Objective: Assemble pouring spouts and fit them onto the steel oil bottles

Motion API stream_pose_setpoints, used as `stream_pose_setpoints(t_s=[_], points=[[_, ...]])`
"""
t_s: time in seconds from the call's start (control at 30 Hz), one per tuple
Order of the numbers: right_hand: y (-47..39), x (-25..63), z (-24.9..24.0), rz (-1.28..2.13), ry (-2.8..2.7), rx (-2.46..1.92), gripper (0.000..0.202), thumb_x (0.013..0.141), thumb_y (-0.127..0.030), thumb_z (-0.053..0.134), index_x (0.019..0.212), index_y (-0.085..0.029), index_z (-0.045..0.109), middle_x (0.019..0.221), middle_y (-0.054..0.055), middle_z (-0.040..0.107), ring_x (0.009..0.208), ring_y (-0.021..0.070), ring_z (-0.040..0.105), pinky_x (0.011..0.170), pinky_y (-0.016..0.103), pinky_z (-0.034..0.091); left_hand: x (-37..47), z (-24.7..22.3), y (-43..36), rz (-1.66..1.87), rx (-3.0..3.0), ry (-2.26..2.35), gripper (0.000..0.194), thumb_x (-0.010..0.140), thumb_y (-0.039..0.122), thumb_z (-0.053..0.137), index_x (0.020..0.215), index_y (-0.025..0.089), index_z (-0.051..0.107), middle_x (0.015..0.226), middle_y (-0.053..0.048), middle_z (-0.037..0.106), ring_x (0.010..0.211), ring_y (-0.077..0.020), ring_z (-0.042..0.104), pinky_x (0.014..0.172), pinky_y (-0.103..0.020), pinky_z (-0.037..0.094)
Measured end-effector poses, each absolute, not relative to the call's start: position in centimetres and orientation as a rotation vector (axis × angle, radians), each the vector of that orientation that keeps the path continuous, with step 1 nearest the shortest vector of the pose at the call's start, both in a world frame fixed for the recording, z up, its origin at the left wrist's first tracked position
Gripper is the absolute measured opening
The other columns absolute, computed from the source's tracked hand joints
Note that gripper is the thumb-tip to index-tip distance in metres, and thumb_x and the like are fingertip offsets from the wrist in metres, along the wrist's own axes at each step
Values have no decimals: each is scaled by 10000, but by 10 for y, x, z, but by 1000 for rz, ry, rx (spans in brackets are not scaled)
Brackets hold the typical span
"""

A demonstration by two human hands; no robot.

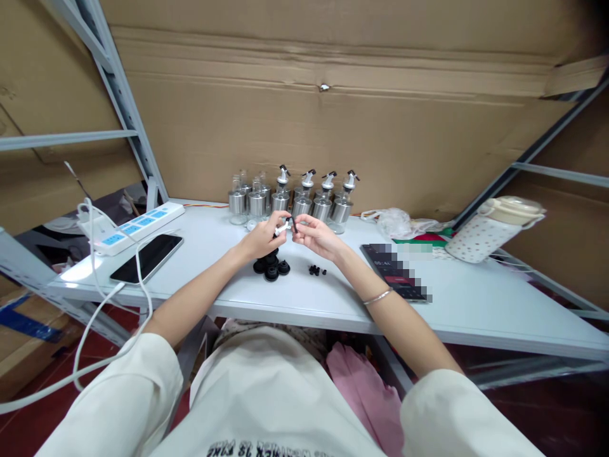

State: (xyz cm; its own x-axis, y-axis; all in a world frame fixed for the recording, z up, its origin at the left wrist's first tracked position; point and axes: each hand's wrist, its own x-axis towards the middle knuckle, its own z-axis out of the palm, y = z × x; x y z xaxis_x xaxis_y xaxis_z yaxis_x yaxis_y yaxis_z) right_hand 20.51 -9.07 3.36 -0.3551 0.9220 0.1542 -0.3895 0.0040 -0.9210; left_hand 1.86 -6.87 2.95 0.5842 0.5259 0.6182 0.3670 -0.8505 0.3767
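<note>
My left hand (pixel 263 240) holds a white pourer piece (pixel 281 229) between thumb and fingers. Close beside it, my right hand (pixel 316 235) pinches a small dark part (pixel 294 225) against the top of the white piece. Both hands are raised over the table, in front of the bottles. Below my left hand lie several round black caps (pixel 271 271), partly hidden by it. Several tiny black pieces (pixel 314 270) rest on the table below my right hand. Behind, several glass bottles with metal sleeves (pixel 257 204) stand together, some bearing white pourers with black tops (pixel 327 180).
On the white table (pixel 228 289), a power strip (pixel 137 227) and a phone (pixel 147 258) with white cables are at left. Another phone (pixel 394 273), a plastic bag (pixel 397 223) and a tilted spotted flask (pixel 490 231) are at right. Cardboard (pixel 309 133) stands behind.
</note>
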Motion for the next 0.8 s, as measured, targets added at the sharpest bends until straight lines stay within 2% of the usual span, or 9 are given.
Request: stream_pose_setpoints(t_s=[0.4,0.8], points=[[-93,204,34,1640,-1243,-666,290,625,-249,803,792,-177,576,716,-19,636,612,72,563,664,241,472,19,31,-70,1110,2609,750,385,808,224,434,1183,141,405,814,-1,547,579,-73,475,601,-184,377],[-92,202,33,1601,-1224,-661,291,589,-243,821,790,-164,625,695,-24,619,615,74,555,683,250,477,19,30,-69,1129,2595,741,406,813,212,429,1209,130,403,801,3,544,591,-74,483,621,-183,391]])
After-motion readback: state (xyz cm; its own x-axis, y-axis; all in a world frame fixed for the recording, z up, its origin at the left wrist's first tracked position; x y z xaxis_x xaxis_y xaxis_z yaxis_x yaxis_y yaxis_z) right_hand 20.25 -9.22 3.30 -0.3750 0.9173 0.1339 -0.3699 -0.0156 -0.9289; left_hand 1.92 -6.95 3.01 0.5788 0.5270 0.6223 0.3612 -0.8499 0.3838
